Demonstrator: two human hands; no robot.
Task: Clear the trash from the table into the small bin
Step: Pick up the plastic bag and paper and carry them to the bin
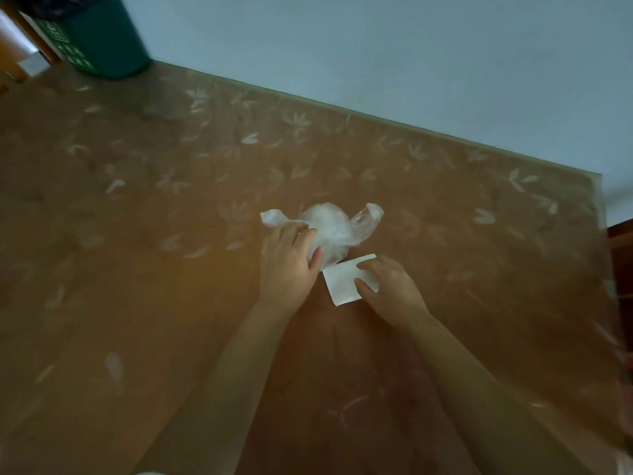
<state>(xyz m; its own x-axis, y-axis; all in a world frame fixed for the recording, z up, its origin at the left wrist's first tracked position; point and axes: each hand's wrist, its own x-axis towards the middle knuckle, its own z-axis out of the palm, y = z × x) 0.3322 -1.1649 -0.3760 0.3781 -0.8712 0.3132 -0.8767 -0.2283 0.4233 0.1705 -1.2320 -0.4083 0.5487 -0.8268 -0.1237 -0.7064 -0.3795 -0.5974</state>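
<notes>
A crumpled clear plastic bag (337, 228) lies in the middle of the table (137, 234), its two handles sticking out left and right. My left hand (291, 262) grips the bag's left side, fingers over it and thumb curled against its front. Just below the bag lies a white folded paper (344, 282). My right hand (390, 286) pinches the paper's right end between thumb and fingers. The green bin (102, 39), lined with a black bag, stands at the table's far left corner.
The table is covered by an orange-brown cloth with a pale leaf print. A blue-grey wall (411, 56) runs along its far edge. Wooden furniture (13, 53) shows behind the bin. The table's right edge drops off near a dark cabinet (621, 262).
</notes>
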